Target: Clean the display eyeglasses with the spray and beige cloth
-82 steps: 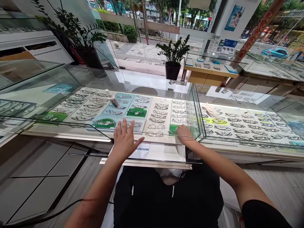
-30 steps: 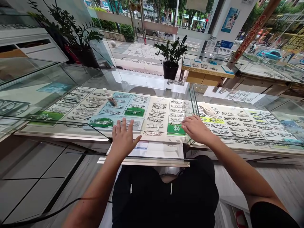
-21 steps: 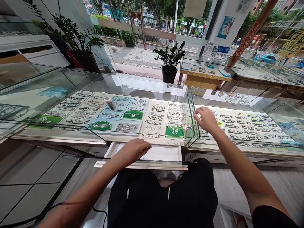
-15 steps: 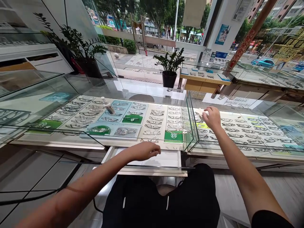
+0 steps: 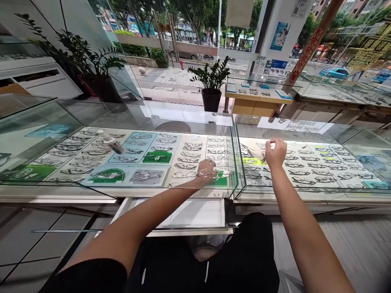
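Left hand (image 5: 207, 169) seemingly on eyeglasses (image 5: 214, 174)

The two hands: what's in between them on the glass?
In the head view, the glass edge where two display cases meet lies between left hand and right hand.

Green logo card (image 5: 157, 157) on a pale blue mat (image 5: 138, 145), among rows of thin dark and clear eyeglass frames (image 5: 187, 151) on cream trays. Second green card (image 5: 107, 176), oval white mark on it. White spray bottle (image 5: 111, 142) with blue-printed label. Whitish cloth (image 5: 254, 149) over a yellow-green card (image 5: 251, 161). Clear-rimmed glasses (image 5: 214, 174) at the left hand (image 5: 206, 170). Black pot (image 5: 211, 100) under a dark green plant (image 5: 209, 74). Black clothing (image 5: 214, 260) with white cord tips.
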A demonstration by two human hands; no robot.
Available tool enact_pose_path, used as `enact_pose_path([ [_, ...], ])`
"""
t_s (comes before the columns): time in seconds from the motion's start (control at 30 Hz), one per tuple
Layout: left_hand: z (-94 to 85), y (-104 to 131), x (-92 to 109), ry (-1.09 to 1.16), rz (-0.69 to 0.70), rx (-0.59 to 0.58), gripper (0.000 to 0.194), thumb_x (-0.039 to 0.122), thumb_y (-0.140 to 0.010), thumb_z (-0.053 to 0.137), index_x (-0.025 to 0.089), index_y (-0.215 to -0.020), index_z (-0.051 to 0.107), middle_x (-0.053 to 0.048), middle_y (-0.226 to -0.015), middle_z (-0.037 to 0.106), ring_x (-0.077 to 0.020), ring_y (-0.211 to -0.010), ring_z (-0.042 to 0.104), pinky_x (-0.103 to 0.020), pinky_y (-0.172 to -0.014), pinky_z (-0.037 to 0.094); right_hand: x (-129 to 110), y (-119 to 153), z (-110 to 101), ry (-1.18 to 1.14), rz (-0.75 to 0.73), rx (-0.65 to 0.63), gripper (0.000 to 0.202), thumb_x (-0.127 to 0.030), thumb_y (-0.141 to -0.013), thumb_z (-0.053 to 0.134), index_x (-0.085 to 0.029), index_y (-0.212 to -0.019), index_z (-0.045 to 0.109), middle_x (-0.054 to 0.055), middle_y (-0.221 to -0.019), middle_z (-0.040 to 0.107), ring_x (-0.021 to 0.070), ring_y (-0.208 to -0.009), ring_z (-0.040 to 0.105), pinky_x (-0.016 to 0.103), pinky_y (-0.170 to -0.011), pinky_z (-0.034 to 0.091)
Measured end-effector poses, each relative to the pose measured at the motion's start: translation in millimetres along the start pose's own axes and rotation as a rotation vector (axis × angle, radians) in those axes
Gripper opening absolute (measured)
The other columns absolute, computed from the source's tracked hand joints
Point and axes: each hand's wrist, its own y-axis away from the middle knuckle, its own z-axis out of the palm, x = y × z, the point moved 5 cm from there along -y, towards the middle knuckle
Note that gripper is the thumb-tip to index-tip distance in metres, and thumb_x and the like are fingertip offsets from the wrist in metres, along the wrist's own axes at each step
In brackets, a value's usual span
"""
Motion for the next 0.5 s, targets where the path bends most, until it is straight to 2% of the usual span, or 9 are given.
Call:
enact_pose_path([
  [0.13, 7.9, -25.2, -7.3, -0.046, 0.027, 0.063, 0.029, 0.022, -0.097, 0.050, 0.016, -0.116, 0.071, -0.017, -0.149, 0.059, -0.0388, -0.154, 0.035, -0.058, -0.127, 0.023, 3.7, 0.0, 0.5, -0.015, 0.061, 0.007, 0.018, -0.038, -0.097, 0.050, -0.026, -0.084, 0.053, 0.014, -0.104, 0.068, 0.0337, -0.105, 0.055, 0.049, -0.096, 0.046],
  [0.2, 13.0, -30.8, -8.1, -0.069, 0.082, 0.065, 0.026, 0.021, -0.097, 0.052, 0.016, -0.115, 0.070, -0.016, -0.154, 0.057, -0.0374, -0.157, 0.032, -0.057, -0.129, 0.020, 1.1, 0.1, -0.4, -0.030, 0.060, 0.013, 0.018, -0.037, -0.097, 0.051, -0.027, -0.082, 0.051, 0.013, -0.102, 0.068, 0.0329, -0.104, 0.055, 0.048, -0.096, 0.046],
  [0.33, 23.9, -42.9, -9.7, -0.110, 0.148, 0.064, 0.022, 0.023, -0.096, 0.057, 0.017, -0.113, 0.070, -0.017, -0.153, 0.059, -0.0361, -0.156, 0.036, -0.054, -0.129, 0.022, -2.0, 0.0, -3.2, -0.077, 0.073, 0.047, 0.019, -0.035, -0.095, 0.053, -0.028, -0.079, 0.047, 0.012, -0.099, 0.068, 0.0324, -0.102, 0.055, 0.047, -0.096, 0.046],
  [0.5, 34.3, -78.1, -16.5, -0.154, 0.128, 0.064, 0.025, 0.029, -0.094, 0.056, 0.018, -0.107, 0.074, -0.017, -0.144, 0.065, -0.0392, -0.150, 0.040, -0.058, -0.124, 0.026, -3.4, 0.6, -4.6, -0.137, 0.058, 0.077, 0.025, -0.031, -0.092, 0.056, -0.029, -0.074, 0.040, 0.009, -0.092, 0.067, 0.0311, -0.096, 0.054, 0.046, -0.091, 0.045],
])
